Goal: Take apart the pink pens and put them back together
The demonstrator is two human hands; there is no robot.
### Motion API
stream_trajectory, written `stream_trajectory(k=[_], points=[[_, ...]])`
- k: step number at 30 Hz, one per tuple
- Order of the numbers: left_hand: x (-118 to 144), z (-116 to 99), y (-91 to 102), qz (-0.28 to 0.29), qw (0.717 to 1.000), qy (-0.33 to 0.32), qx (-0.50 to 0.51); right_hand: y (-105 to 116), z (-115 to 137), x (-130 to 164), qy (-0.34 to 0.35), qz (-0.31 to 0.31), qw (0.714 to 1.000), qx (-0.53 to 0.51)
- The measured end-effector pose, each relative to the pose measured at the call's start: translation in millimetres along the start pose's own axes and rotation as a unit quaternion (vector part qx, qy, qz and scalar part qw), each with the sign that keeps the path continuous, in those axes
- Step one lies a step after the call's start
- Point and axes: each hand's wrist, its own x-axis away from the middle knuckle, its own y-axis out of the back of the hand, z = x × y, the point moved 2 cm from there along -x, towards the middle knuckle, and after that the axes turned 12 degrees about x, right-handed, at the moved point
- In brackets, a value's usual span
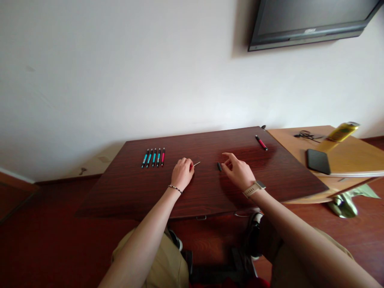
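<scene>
While right hand [240,172], fingers parted, sits by black pen piece [219,166], touch unclear, left hand [181,173] pinches thin rod [197,163]; thumb nudge could roll piece toward table [120,192] front edge. Pen row [154,157] near left edge; red pen [262,144], far right corner.

A black TV [312,20] hangs on the white wall [135,72], far right. Below it, on the right, stands a light wood cabinet [363,158]. On its top, a dark phone [318,161] lies at the near left, a black cable [307,135] lies coiled farther back, and a yellow can [343,132] stands right of the phone. A pale green bag [345,206] lies on the reddish floor [45,232], near right.
</scene>
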Motion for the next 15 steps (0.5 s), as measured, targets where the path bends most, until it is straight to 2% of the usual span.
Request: stream_trajectory(k=[11, 15], points=[[6.7, -20.3, 9.1, -0.011, 0.994, -0.010, 0.108, -3.1, 6.2, 0.8, 0.035, -0.006, 0.998, -0.042], [11.1, -29.5, 13.2, -0.025, 0.990, -0.009, 0.140, -2.6, 19.4, 5.1, 0.065, 0.008, 0.992, -0.110]])
